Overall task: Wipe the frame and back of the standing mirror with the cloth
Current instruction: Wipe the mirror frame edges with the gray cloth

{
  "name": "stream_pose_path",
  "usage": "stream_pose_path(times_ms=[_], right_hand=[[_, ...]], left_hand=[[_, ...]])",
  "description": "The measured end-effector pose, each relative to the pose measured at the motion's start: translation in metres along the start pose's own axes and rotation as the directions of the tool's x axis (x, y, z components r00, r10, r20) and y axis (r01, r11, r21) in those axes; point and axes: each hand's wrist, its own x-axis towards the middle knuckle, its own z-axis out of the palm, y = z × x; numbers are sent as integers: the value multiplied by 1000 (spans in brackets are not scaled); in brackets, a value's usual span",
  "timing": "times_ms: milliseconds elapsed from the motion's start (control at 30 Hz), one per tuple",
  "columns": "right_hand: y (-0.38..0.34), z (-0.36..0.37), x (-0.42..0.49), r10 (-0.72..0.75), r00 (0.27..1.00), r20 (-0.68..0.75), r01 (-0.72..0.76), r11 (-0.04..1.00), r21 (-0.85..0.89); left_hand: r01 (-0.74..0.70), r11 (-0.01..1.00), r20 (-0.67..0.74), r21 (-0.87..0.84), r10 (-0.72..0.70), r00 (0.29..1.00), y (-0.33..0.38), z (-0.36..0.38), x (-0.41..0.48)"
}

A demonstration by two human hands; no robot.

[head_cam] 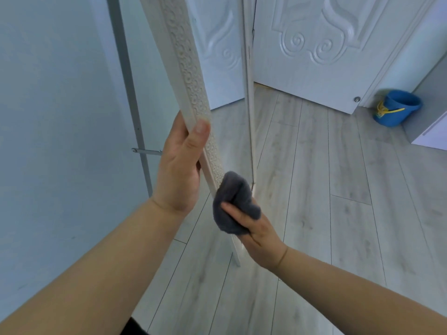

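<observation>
Left hand (180,165) grips frame (191,88); right hand (256,234) presses cloth (233,201) below.

Floor (338,238): we saw pale grey wood-grain planks, their seams running away from us. Standing on it were the tilted mirror frame (191,93), its foot on the boards; a blue bucket (396,108) with a yellow handle, near the door (314,68); and, just beside the bucket, a white cabinet (430,131)
</observation>
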Motion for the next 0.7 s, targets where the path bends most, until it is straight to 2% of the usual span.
stream_pose_path(times_ms=[133, 233, 300, 400, 467, 533, 567, 633, 700], right_hand=[[-24, 0, 32, -186, 977, -102, 191, 980, 47], [-35, -1, 46, -202, 969, -145, 216, 973, 84], [-29, -2, 40, -168, 977, -134, 177, 983, 57], [-4, 2, 19, 32, 995, -90, -30, 999, 23], [10, 4, 5, 232, 970, -76, -223, 968, 113], [8, 4, 3, 339, 935, -100, -317, 930, 183], [2, 5, 7, 333, 933, -136, -303, 931, 203], [-22, 5, 24, 247, 945, -215, -186, 945, 268], [-44, 3, 45, 129, 958, -258, -36, 941, 337]], left_hand=[[-133, 988, -54, 77, 137, 989, -4, -5, -6], [-236, 952, -191, 194, 272, 943, -11, -10, -14], [-228, 938, -229, 260, 289, 929, -18, -15, -26], [5, 956, -276, 294, 80, 958, -36, -18, -46], [168, 931, -297, 323, -69, 952, -50, -17, -54], [261, 899, -291, 351, -160, 943, -61, -16, -58], [292, 889, -298, 352, -190, 936, -64, -15, -59], [326, 879, -302, 348, -224, 926, -68, -15, -56], [310, 915, -219, 259, -256, 941, -70, -15, -50]])
